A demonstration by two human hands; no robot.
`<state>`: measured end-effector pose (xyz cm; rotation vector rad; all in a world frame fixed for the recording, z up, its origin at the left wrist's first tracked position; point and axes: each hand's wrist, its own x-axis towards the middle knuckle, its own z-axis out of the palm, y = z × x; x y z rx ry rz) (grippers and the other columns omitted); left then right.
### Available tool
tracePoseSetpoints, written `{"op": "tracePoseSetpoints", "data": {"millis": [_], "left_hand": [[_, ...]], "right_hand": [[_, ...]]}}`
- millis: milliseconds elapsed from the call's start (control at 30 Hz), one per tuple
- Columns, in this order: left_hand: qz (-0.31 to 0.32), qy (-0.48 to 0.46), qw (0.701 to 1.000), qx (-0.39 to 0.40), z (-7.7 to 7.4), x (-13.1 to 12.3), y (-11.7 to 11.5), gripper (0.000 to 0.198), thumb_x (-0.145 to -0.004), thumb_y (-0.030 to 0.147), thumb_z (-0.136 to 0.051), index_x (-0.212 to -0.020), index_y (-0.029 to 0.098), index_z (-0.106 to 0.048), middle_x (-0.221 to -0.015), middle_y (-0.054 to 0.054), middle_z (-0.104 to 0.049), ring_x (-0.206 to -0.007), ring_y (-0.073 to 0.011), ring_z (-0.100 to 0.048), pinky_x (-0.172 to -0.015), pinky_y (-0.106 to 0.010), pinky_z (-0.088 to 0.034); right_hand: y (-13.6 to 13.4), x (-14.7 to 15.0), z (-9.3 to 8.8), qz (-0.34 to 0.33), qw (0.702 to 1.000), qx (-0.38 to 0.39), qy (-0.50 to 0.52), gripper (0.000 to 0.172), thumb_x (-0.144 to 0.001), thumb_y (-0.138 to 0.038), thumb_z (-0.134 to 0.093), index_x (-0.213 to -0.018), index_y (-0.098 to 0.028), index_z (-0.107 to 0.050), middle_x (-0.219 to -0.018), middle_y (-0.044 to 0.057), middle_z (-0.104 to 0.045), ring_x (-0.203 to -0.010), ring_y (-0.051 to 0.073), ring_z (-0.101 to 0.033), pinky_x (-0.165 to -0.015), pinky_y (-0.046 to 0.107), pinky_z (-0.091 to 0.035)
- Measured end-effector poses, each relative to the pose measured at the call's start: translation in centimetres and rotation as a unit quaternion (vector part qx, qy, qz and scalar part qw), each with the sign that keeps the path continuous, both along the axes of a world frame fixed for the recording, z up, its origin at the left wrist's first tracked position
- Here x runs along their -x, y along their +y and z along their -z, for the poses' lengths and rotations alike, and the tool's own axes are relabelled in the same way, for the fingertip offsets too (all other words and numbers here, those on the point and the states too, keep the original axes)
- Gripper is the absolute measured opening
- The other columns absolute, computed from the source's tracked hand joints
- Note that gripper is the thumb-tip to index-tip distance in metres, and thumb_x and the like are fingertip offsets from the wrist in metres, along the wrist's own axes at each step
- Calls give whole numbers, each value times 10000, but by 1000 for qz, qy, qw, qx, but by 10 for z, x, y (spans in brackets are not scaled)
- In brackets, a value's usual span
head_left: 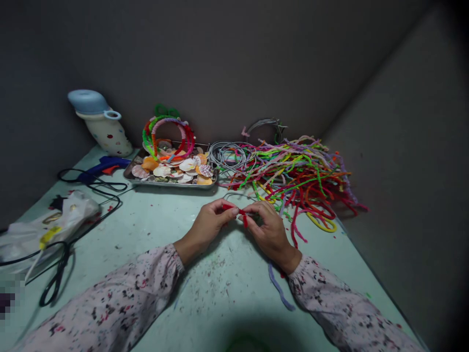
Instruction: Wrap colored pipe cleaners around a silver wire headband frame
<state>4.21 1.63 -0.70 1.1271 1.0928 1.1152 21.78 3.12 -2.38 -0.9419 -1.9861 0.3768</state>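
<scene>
Between my two hands is a short red pipe cleaner [245, 221], bent where one end hangs down. My left hand [213, 217] pinches it between thumb and fingers. From the other side, my right hand [269, 229] grips it close to the bend, the fingertips of both hands nearly touching. Just beyond them a thin grey wire [238, 194] curves over the table, running behind my fingers. A large heap of coloured pipe cleaners [300, 171] lies past my right hand. One lavender pipe cleaner [279, 288] rests by my right wrist.
A metal tray [172, 185] of seashells [186, 166] stands at the back, with colourful wrapped hoops [168, 122] on it. Coiled grey wire [230, 155] lies beside it. At left are a bottle [104, 124], a blue glue gun [100, 167], black cable [62, 269] and a plastic bag [76, 212].
</scene>
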Motion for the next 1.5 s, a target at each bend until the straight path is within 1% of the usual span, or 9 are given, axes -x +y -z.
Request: {"op": "tracePoseSetpoints", "data": {"millis": [333,500,733,867,1000,1167,1300,1433,1500], "left_hand": [[5,1,1000,-5,4,0,0,217,-773,363,-689,-793,150,-656,-640,19,-548,-543,-81,-400,-519,-230,-297],[0,14,1000,-11,6,0,0,221,-766,368,-700,-796,152,-661,-627,21,-535,-540,-83,-390,-522,-236,-293],[-2,-2,1000,-3,5,0,0,211,-766,353,-700,-791,150,-649,-623,23,-521,-539,-82,-390,-517,-235,-286],[-3,0,1000,-7,6,-1,0,208,-763,345,-707,-792,148,-647,-653,12,-542,-566,-85,-404,-530,-233,-293],[-5,12,1000,-10,5,-1,0,224,-753,357,-715,-787,145,-649,-648,19,-544,-566,-83,-404,-533,-231,-295],[-8,6,1000,2,4,0,-1,235,-761,376,-702,-793,150,-646,-595,34,-516,-520,-76,-382,-510,-230,-286],[-8,13,1000,3,4,-1,-1,218,-760,361,-705,-789,152,-649,-570,37,-497,-508,-76,-367,-497,-230,-277],[-10,15,1000,1,4,-2,-1,222,-750,365,-712,-788,155,-655,-560,35,-496,-502,-78,-362,-486,-228,-272],[-13,10,1000,2,3,-1,-1,230,-750,369,-711,-788,150,-652,-573,33,-510,-503,-76,-372,-485,-226,-273]], "right_hand": [[-2,0,1,7,999,32,34,38,-853,-211,-624,-860,-226,-590,-814,11,-608,-810,184,-560,-766,353,-439],[-1,2,1,15,995,79,66,104,-824,-248,-669,-802,-224,-570,-802,2,-610,-793,176,-574,-753,341,-452],[1,1,-1,1,994,94,61,102,-816,-288,-681,-828,-220,-606,-832,17,-634,-829,188,-585,-804,366,-449],[0,1,-2,9,990,120,78,117,-815,-274,-672,-766,-212,-586,-782,0,-616,-784,174,-579,-766,340,-444],[0,1,-3,4,985,146,87,131,-817,-295,-666,-751,-210,-593,-766,-3,-620,-767,171,-583,-746,329,-446],[1,2,-6,4,987,136,80,110,-815,-295,-664,-760,-213,-616,-800,11,-634,-818,187,-591,-791,349,-450],[1,1,-8,-1,988,141,69,119,-837,-294,-631,-754,-209,-620,-778,12,-627,-799,183,-586,-772,344,-457],[1,0,-7,-1,987,145,72,130,-842,-308,-624,-756,-211,-635,-778,18,-634,-798,187,-593,-763,349,-472],[1,1,-5,8,988,132,78,119,-836,-305,-635,-759,-215,-632,-794,19,-642,-815,191,-599,-793,366,-473]]}}
